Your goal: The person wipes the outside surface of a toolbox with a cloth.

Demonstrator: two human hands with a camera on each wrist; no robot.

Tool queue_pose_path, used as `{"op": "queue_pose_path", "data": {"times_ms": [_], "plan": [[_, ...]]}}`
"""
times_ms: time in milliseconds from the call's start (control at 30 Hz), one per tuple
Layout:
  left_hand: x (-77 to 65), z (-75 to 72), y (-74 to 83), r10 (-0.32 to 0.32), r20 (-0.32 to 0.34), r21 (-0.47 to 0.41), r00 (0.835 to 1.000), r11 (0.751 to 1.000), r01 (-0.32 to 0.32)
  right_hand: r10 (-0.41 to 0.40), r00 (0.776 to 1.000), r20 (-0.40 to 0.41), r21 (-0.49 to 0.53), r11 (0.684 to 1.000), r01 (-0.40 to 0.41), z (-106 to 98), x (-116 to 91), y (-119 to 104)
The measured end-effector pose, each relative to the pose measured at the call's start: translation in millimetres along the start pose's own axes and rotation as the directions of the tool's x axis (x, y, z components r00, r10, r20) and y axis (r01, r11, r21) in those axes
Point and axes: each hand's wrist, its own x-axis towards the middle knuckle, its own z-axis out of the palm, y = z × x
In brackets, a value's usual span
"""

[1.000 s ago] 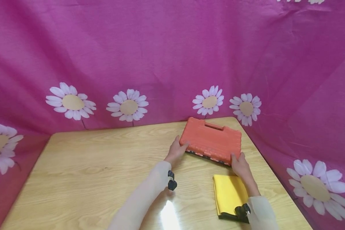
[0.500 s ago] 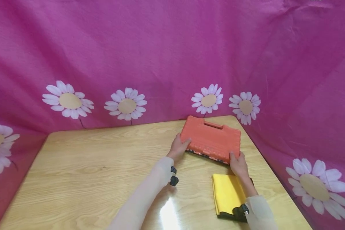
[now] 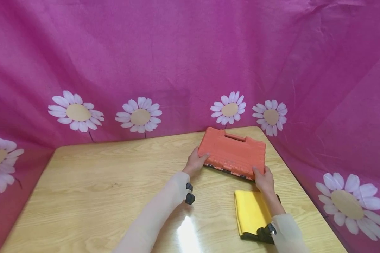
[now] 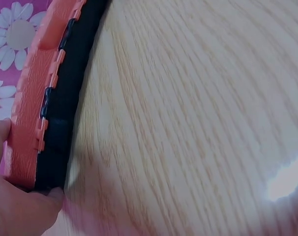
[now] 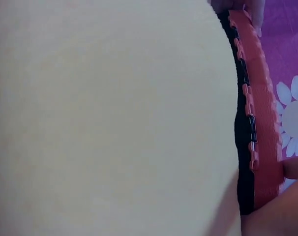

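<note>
Head view shows the orange case (image 3: 232, 154) flat at the worktop's (image 3: 98, 182) far right, long axis left to right. Left hand (image 3: 194, 164) grips its near-left corner, right hand (image 3: 264, 179) its near-right corner, fingers curled over the edges.

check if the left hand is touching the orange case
Touching. The head view shows the left hand gripping the near left corner of the orange case; the left wrist view shows its fingers against that corner's edge.
</note>
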Motion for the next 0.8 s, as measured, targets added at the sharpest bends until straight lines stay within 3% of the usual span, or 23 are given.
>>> {"op": "queue_pose_path", "data": {"times_ms": [367,500,800], "plan": [[-5.9,-6.7,1.7,0.029,-0.009,-0.020,1.000,0.999,-0.029,0.038,0.999,0.007,0.065,0.997,-0.038,1,-2,-5],[-9.4,-7.4,4.0,0.031,-0.021,-0.082,0.999,0.996,-0.033,0.029,1.000,0.008,0.076,0.997,-0.029,1,-4,-7],[-13.3,-8.0,5.3,-0.015,-0.064,-0.148,0.998,0.989,0.005,0.006,1.000,0.013,0.061,0.998,-0.006,-3,-9,-10]]}}
